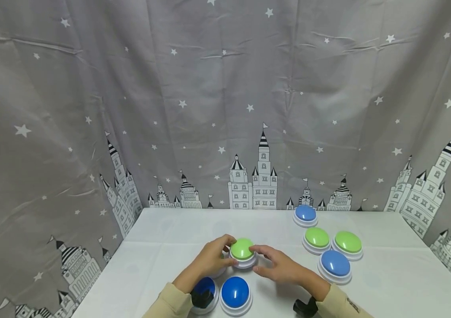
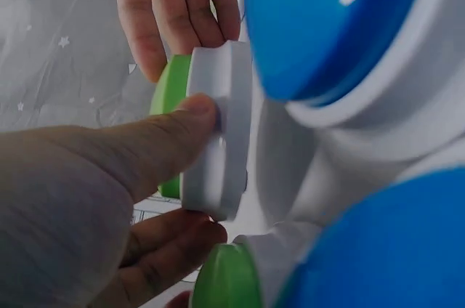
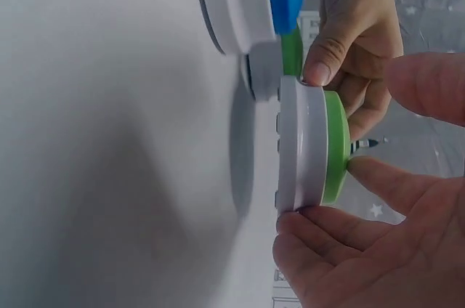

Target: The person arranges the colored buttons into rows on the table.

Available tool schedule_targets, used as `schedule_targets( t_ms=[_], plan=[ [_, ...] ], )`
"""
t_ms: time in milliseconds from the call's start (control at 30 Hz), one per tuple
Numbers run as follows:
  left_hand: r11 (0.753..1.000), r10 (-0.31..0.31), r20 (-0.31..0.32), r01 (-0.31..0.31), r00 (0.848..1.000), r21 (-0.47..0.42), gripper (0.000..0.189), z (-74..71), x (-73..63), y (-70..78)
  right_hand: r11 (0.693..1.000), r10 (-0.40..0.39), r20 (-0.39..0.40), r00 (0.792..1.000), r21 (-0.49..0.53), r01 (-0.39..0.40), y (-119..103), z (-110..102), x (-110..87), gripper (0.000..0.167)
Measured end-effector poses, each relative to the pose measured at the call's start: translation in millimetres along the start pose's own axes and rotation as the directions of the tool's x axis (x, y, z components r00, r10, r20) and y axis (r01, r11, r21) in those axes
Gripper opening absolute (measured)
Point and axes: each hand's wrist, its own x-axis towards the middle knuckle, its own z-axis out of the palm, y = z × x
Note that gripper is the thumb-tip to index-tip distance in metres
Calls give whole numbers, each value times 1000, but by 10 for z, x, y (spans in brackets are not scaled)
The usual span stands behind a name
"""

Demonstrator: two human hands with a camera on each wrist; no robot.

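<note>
A round push button with a green dome (image 1: 242,248) and white base is held between my hands, tilted and slightly off the white table. My left hand (image 1: 209,258) grips its left side, with the thumb (image 2: 192,115) on the white base. From the right, my right hand (image 1: 279,265) touches it with fairly straight fingers (image 3: 381,184); its thumb (image 3: 429,86) stands apart. Another green button (image 2: 229,279) lies beside my left hand, mostly hidden in the head view. Nearer me are two blue buttons, one (image 1: 235,292) in full sight, the other (image 1: 204,287) partly behind my left wrist.
On the table's (image 1: 265,229) right side stand a far blue button (image 1: 305,213), two green buttons (image 1: 317,237) side by side, and a nearer blue button (image 1: 335,263). A grey curtain (image 1: 225,106) with stars and castles hangs behind the table and along its sides.
</note>
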Motion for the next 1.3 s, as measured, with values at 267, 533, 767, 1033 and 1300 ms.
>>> schedule_targets(
  t_ms=[267, 533, 767, 1033, 1300],
  plan=[
    [999, 6, 22, -7, 1000, 33, 55, 56, -78, -41, 1000, 0, 32, 1000, 14, -1, -10, 60, -65, 52],
    [993, 36, 24, -38, 999, 116, 56, 79, -112, -52, 999, 29, 56, 998, 12, -30, -5, 90, -75, 51],
    [985, 29, 16, -31, 999, 170, 57, 55, -148, -51, 1000, 17, 57, 998, 8, -17, -38, 137, -59, 51],
    [980, 23, 11, -24, 1000, 196, 57, 51, -179, -52, 1000, 12, 59, 998, 0, -12, -19, 169, -61, 53],
    [981, 17, 17, -20, 1000, 192, 58, 61, -196, -74, 999, 13, 62, 998, -34, -11, 9, 189, -68, 56]
  ],
)
